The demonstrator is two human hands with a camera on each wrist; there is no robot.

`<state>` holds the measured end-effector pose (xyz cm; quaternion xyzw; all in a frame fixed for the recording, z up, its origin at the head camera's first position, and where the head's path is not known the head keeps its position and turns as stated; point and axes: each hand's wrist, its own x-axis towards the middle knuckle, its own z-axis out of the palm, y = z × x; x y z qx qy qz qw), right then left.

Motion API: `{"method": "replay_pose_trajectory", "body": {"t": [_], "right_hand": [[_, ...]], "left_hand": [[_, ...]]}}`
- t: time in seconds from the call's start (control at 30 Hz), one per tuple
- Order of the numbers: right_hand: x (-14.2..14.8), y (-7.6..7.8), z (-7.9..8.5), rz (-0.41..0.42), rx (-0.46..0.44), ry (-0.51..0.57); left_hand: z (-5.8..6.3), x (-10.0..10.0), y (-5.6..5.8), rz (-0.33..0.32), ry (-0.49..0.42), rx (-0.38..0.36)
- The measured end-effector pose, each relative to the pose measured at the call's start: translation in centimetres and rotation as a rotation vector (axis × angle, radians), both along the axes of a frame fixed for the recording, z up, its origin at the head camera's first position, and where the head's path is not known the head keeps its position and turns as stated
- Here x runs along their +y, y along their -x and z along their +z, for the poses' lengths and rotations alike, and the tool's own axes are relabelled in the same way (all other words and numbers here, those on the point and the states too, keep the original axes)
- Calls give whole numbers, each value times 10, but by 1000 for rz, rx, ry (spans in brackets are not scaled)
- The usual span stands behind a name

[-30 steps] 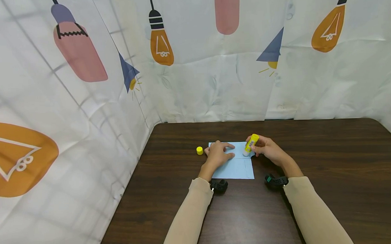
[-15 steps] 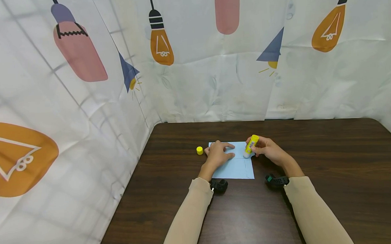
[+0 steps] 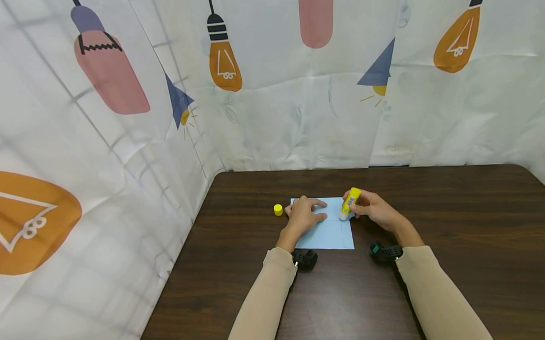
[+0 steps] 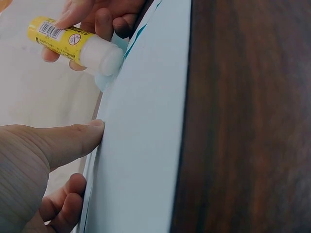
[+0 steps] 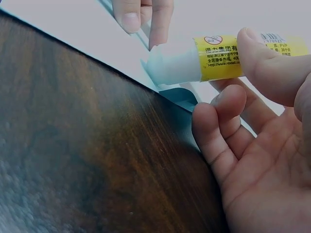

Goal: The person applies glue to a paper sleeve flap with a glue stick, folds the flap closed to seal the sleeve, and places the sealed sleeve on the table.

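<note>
A light blue sheet of folded paper (image 3: 325, 237) lies on the table, a crease running across its middle. My left hand (image 3: 303, 216) rests on its left part, thumb and fingers spread and pressing it down. Between thumb and fingers my right hand (image 3: 374, 209) grips a yellow glue stick (image 3: 350, 201), tilted with its white end down at the paper's right edge. In the right wrist view the glue stick (image 5: 218, 58) meets the paper beside a small curled flap (image 5: 179, 96). The yellow cap (image 3: 278, 210) stands on the table left of the paper.
The dark wood table (image 3: 459, 223) extends to both sides and toward me. A white curtain (image 3: 271, 120) printed with lamps and bulbs hangs behind it and along the left. Each wrist wears a black strap, such as the right strap (image 3: 385, 251).
The glue stick's white end has shifted slightly toward me along the paper's right edge, then stayed about there. My left hand and the cap hold their places.
</note>
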<state>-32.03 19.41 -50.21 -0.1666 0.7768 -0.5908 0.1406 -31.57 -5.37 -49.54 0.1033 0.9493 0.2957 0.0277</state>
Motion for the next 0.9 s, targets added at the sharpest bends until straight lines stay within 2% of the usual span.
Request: {"method": "replay_pose_trajectory", "body": {"t": [0.4, 0.9], "right_hand": [[1, -1, -3, -15, 62, 41], [-2, -1, -3, -116, 35, 78]], "left_hand": [[2, 0, 0, 2, 4, -4], [1, 1, 0, 2, 9, -15]]}}
